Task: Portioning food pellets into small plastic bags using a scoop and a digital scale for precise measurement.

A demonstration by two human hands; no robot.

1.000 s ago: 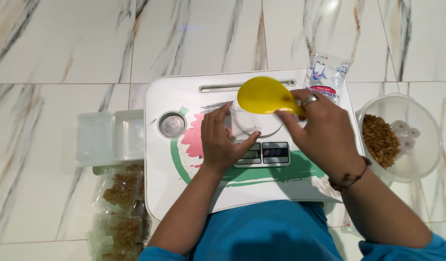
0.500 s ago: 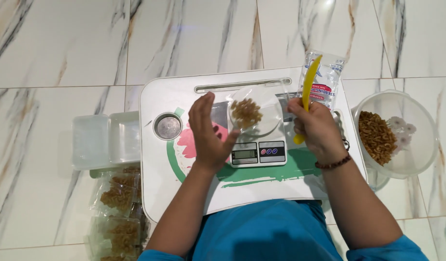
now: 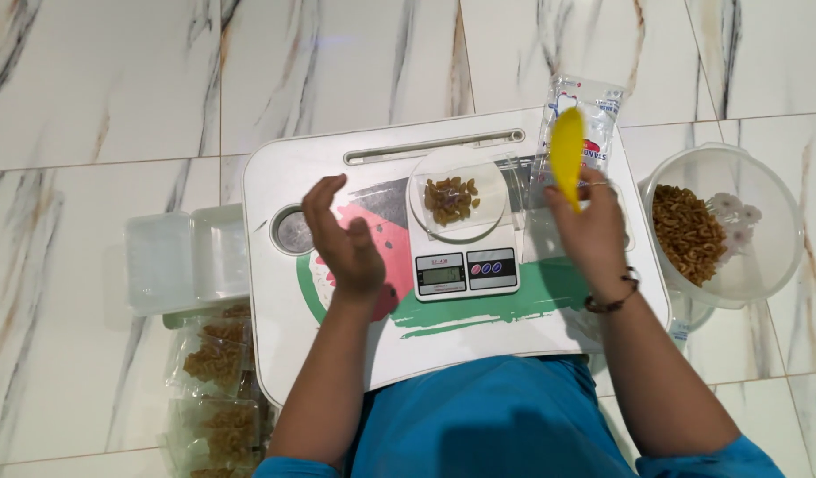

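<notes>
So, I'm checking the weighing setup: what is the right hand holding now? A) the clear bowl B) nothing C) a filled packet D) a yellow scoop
D: the right hand grips a yellow scoop raised beside the scale, clear of the bowl of pasta.

Left hand point(image 3: 344, 239) was up off the surface, open and empty, fingers loosely curled, palm facing right, forearm coming in from the near edge. Right hand point(image 3: 589, 232) was out on the right side, fingers closed in a grip, wrist wearing a dark bracelet, forearm angling back toward the near right.
</notes>
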